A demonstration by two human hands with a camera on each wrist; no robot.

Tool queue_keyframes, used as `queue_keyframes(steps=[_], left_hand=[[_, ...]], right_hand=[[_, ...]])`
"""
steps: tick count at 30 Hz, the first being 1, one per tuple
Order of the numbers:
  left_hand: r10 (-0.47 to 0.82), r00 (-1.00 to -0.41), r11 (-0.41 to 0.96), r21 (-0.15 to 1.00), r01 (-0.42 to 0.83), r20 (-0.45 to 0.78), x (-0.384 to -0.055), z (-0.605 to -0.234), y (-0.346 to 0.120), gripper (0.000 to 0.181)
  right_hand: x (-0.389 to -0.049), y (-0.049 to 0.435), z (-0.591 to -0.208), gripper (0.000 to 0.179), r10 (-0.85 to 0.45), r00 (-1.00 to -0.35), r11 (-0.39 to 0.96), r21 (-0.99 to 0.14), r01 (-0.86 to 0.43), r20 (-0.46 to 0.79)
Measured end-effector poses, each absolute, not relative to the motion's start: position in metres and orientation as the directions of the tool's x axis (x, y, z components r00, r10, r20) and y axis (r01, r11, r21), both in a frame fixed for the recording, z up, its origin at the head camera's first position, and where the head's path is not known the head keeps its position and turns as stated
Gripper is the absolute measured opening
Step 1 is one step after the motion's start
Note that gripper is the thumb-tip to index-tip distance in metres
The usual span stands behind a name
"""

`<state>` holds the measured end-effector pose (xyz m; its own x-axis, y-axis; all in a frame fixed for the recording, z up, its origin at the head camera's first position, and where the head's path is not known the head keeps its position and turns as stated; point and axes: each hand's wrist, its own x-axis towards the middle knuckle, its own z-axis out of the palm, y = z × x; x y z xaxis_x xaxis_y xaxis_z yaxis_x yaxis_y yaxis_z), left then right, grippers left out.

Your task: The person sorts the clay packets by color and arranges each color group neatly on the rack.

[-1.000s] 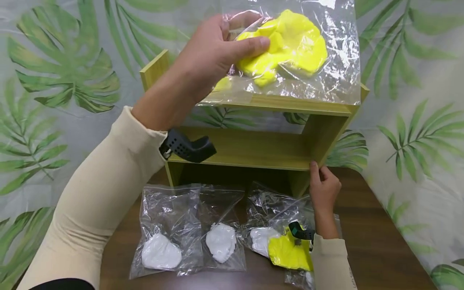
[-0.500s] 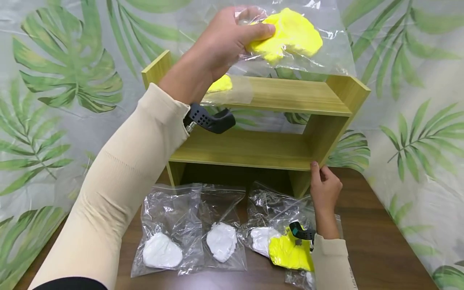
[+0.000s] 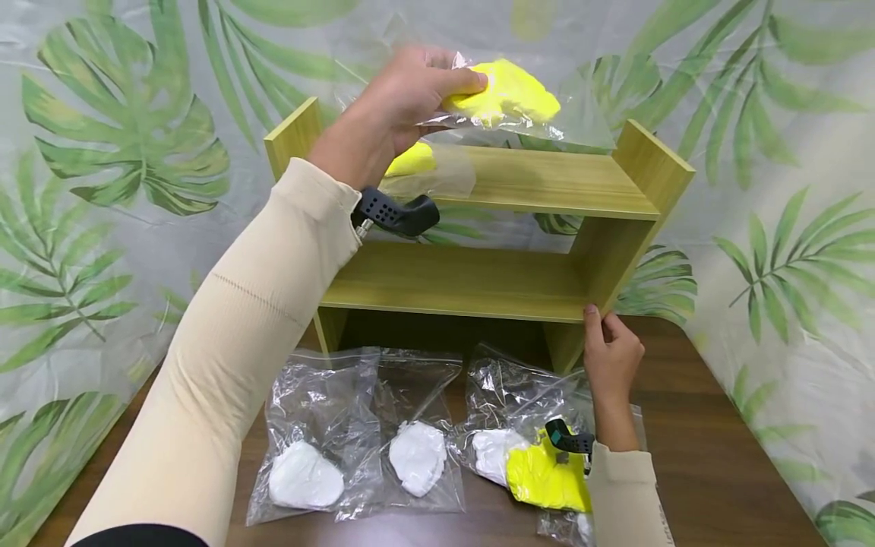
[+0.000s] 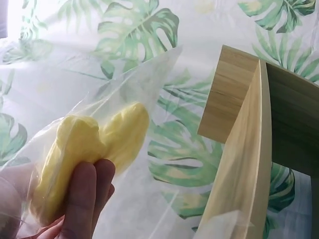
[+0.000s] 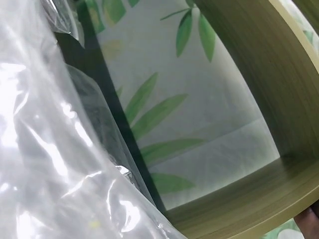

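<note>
My left hand (image 3: 420, 87) pinches a clear plastic bag with a lump of yellow clay (image 3: 516, 95) inside, held above the top board of a small wooden shelf (image 3: 547, 178). In the left wrist view, thumb and fingers squeeze the yellow clay (image 4: 75, 149) through the film. Another bagged yellow lump (image 3: 413, 159) lies on the left of the top board, partly hidden by my forearm. My right hand (image 3: 613, 349) grips the front edge of the shelf's right side panel, at the middle board. In the right wrist view only a bit of that hand (image 5: 310, 221) shows.
On the brown table (image 3: 697, 425) before the shelf lie bags with white clay (image 3: 305, 475), another white lump (image 3: 417, 458) and a third white lump (image 3: 497, 454). A yellow bagged lump (image 3: 547, 475) overlaps the last, beside my right wrist. A leaf-print cloth (image 3: 786, 190) hangs behind.
My left hand has carried the bag of yellow clay away from me and lower, over the top board; the bag now looks smaller and flatter. My right hand has stayed on the side panel.
</note>
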<state>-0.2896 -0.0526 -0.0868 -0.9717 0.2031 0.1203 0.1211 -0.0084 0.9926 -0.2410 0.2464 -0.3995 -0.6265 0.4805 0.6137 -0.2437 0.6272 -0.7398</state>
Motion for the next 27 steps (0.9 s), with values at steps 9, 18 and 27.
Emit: queue_keyframes(steps=[9, 18, 27], left_hand=[[0.212, -0.977, 0.032, 0.999, 0.037, 0.03, -0.296, -0.099, -0.054, 0.012], [0.216, -0.976, 0.113, 0.993, 0.018, -0.007, -0.301, -0.109, -0.054, 0.009], [0.166, -0.982, 0.337, 0.941, -0.033, -0.094, -0.301, -0.114, -0.058, 0.012]], right_hand=[[-0.241, 0.248, -0.401, 0.049, 0.472, -0.621, 0.624, -0.735, -0.266, 0.626], [-0.242, 0.248, -0.402, 0.051, 0.471, -0.617, 0.638, -0.726, -0.256, 0.631], [-0.241, 0.243, -0.402, 0.049, 0.468, -0.625, 0.638, -0.728, -0.25, 0.625]])
